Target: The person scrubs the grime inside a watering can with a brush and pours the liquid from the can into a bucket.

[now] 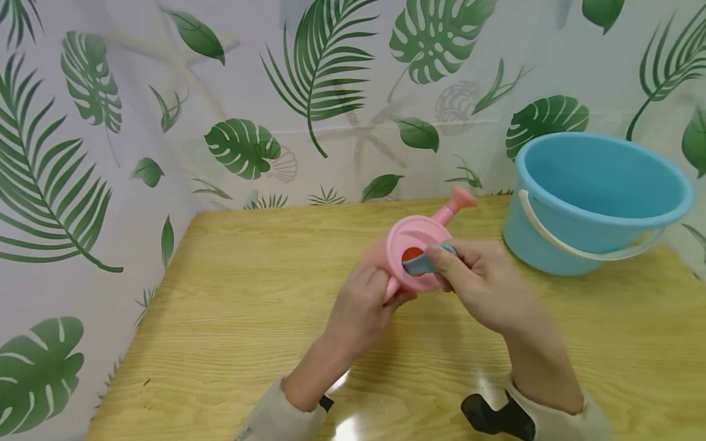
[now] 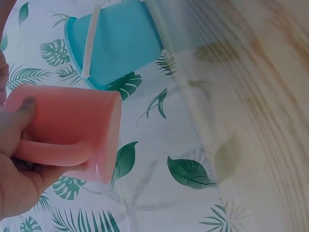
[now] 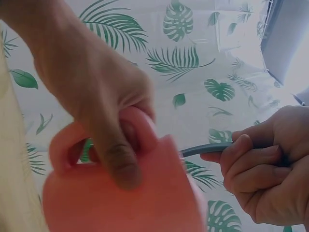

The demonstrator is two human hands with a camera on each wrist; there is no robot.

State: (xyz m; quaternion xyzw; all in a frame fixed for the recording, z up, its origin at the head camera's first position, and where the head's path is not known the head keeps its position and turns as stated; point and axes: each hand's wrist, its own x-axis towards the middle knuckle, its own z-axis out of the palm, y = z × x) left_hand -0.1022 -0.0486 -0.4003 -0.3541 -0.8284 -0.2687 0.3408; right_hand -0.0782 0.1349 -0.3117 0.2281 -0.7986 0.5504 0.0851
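Observation:
A pink toy watering can (image 1: pixel 401 236) is held above the table, its round opening facing the head camera and its spout pointing to the far right. My left hand (image 1: pixel 358 303) grips its loop handle, with the thumb lying along the can's body (image 2: pixel 72 116) in the left wrist view. Between thumb and curled fingers, my right hand (image 1: pixel 488 288) pinches a slim blue-grey handle-like piece (image 1: pixel 421 265). One end of that piece reaches into the can's opening; its kind cannot be told. Something orange-red (image 1: pixel 412 252) shows inside the can, mostly hidden.
A light blue bucket (image 1: pixel 529 242) with a white carrying handle (image 1: pixel 551 236) stands at the right back of the wooden table (image 1: pixel 248 294). Leaf-printed cloth (image 1: pixel 242 92) hangs behind the table and along its left side.

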